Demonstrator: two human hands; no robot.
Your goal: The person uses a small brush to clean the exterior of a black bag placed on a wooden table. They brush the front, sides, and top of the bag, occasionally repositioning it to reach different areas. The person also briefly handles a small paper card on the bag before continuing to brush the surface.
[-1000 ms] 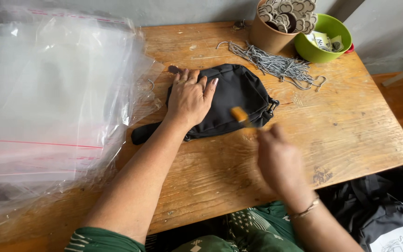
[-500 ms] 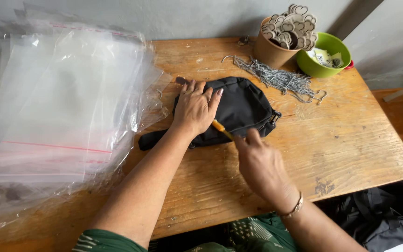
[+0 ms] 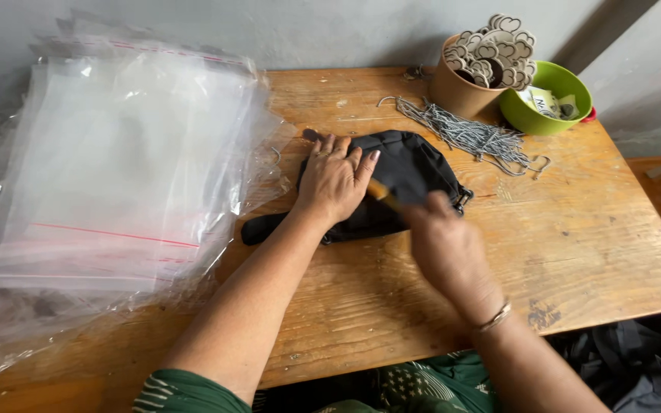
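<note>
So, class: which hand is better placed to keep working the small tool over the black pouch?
Right hand: it grips the orange-handled tool at the black pouch. Left hand lies flat, pinning the pouch.

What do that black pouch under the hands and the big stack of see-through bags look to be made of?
The black pouch looks like matte woven fabric, probably synthetic: dull, soft, with stitched seams. The see-through bags look like thin glossy plastic film: they shine, wrinkle and show the layers beneath.
</note>
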